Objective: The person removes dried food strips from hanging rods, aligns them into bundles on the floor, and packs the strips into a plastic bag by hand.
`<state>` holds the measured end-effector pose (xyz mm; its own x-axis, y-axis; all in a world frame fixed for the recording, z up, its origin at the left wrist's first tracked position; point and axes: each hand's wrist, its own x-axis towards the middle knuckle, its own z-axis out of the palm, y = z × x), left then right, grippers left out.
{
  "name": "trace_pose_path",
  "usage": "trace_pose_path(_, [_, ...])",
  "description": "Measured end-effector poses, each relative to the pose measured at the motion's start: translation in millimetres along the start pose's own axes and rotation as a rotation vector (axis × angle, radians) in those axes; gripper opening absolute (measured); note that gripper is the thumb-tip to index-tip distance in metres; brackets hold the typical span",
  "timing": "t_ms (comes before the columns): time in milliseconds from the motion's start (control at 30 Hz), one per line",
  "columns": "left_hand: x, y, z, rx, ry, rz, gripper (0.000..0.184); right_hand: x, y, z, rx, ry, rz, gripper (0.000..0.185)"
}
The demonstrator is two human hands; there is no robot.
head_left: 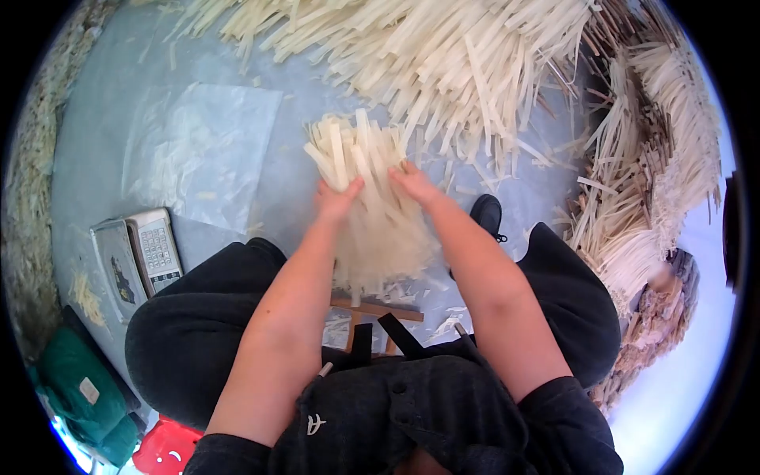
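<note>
Between my hands is a bundle of pale, flat strips (368, 214), its upper ends fanned out and its lower part blurred. My left hand (339, 199) grips the bundle's left side, the thumb lying over the front. On the right side, my right hand (415, 182) holds it near the upper part, fingers partly hidden behind the strips. The bundle's lower ends hang above the grey floor, close to a small wooden frame (376, 309) between my knees.
A large heap of the same strips (443, 59) lies ahead, with more stacked along the right (633, 158). To the left are clear plastic bags (210, 150) and a digital scale (142, 253). A green bag (83, 388) and a red object (168, 447) sit at the lower left.
</note>
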<state>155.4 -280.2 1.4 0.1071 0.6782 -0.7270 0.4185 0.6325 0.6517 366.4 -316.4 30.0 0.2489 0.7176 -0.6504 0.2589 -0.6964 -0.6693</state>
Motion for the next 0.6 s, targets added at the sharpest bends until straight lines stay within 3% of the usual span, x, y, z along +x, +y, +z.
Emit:
trace_pose_path(100, [-40.8, 21.1, 15.5, -0.06, 0.063, -0.103, 0.125, 5.4, -5.0, -13.5, -0.094, -0.015, -0.045, 0.077])
trace_pose_path(167, [-45.5, 17.6, 27.2, -0.016, 0.032, -0.079, 0.127, -2.0, -20.7, -19.3, -0.265, 0.131, 0.04, 0.075])
trace_pose_path(300, [-41.0, 21.0, 28.1, 0.147, -0.002, -0.061, 0.13, -0.3, -49.1, -25.8, -0.476, 0.163, 0.194, 0.068])
trace_pose_path(367, [-35.7, 16.0, 29.2, 0.209, 0.008, -0.074, 0.13, -16.4, -99.9, -18.9, -0.576, 0.333, 0.104, 0.061])
trace_pose_path(600, [-22.3, 6.9, 22.0, -0.006, 0.047, -0.069, 0.124, 36.4, -152.7, 23.4, -0.694, 0.311, -0.162, 0.064])
